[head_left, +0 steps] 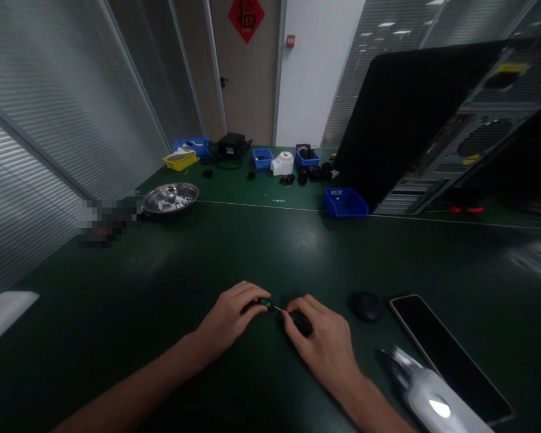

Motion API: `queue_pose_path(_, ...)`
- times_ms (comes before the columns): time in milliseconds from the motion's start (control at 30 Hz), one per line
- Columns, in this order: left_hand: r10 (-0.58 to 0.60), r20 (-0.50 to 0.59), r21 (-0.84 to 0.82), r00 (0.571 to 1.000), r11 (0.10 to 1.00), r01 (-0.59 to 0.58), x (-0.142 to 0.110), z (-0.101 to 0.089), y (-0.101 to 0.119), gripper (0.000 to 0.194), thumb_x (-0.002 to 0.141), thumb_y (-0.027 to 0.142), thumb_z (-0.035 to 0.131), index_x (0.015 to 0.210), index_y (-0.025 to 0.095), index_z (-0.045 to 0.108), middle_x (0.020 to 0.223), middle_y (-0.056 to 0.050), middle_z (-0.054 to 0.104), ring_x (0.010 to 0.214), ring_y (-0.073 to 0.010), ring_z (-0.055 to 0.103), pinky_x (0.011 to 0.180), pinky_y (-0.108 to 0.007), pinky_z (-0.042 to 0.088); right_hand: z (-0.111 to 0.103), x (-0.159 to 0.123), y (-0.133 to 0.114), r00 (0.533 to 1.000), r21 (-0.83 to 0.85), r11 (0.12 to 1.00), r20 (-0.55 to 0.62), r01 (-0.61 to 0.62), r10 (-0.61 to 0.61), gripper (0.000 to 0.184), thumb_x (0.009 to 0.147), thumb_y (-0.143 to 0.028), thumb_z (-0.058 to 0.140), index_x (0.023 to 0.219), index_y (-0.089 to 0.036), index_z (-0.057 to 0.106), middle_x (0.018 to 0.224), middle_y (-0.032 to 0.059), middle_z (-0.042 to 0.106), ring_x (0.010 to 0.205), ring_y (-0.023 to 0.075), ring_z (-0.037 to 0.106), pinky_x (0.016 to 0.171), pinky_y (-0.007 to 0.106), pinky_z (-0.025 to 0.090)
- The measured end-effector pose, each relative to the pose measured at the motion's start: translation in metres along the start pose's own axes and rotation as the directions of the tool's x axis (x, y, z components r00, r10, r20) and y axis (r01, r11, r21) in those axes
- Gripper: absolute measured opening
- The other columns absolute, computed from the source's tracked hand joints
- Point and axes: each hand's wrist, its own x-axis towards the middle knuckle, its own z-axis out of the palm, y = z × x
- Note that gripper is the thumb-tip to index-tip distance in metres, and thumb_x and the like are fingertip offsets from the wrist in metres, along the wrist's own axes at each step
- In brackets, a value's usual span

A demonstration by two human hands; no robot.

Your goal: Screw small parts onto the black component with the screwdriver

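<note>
Both hands rest low on a dark green table, close together. My left hand is curled, its fingertips pinched on a small dark tool with a thin metal tip that looks like a little screwdriver. My right hand is closed too, fingers pinched at the tool's tip over a small black part that it mostly hides. A round black piece lies just right of my right hand.
A phone and a silver-white device lie at the near right. A black computer case stands at the back right. Blue bins, a yellow bin, a metal bowl and small black parts sit farther back.
</note>
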Motion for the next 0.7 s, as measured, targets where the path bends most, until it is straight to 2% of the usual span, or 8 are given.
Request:
queue_pose_path(200, 0.055, -0.007, -0.075, 0.998, 0.996, -0.056, 0.0017, -0.0018, -0.0033, 0.022, 0.096, 0.019, 0.064, 0.112, 0.028, 0.074, 0.111, -0.002, 0.072, 0.103, -0.0163, 0.068, 0.093, -0.032, 0.058, -0.0007, -0.0007, 0.0014, 0.999, 0.063, 0.998, 0.019, 0.028, -0.029, 0.021, 0.102, -0.036, 0.051, 0.093, -0.025, 0.066, 0.088, 0.0005, 0.067, 0.076, 0.0154, 0.063, 0.069, 0.026, 0.042)
queue_pose_path(433, 0.147, 0.033, 0.031, 0.989, 0.989, -0.148, 0.0010, 0.0035, -0.0010, 0.024, 0.099, 0.017, 0.058, 0.114, 0.026, 0.074, 0.111, -0.006, 0.072, 0.103, -0.0188, 0.068, 0.090, -0.035, 0.058, 0.0036, -0.0019, 0.0025, 0.997, 0.034, 0.998, 0.057, 0.053, -0.055, 0.016, 0.102, -0.032, 0.052, 0.096, -0.026, 0.065, 0.090, -0.0010, 0.065, 0.076, 0.0147, 0.062, 0.067, 0.027, 0.039)
queue_pose_path(700, 0.165, 0.061, -0.001, 0.984, 0.986, -0.166, 0.0002, 0.0063, -0.0015, 0.022, 0.099, 0.017, 0.060, 0.115, 0.024, 0.073, 0.111, -0.004, 0.071, 0.102, -0.0149, 0.066, 0.089, -0.029, 0.055, 0.0066, -0.0010, 0.0025, 0.995, 0.100, 0.991, 0.048, 0.088, -0.093, 0.012, 0.102, -0.029, 0.054, 0.097, -0.025, 0.065, 0.090, -0.0016, 0.064, 0.076, 0.0137, 0.061, 0.070, 0.026, 0.040)
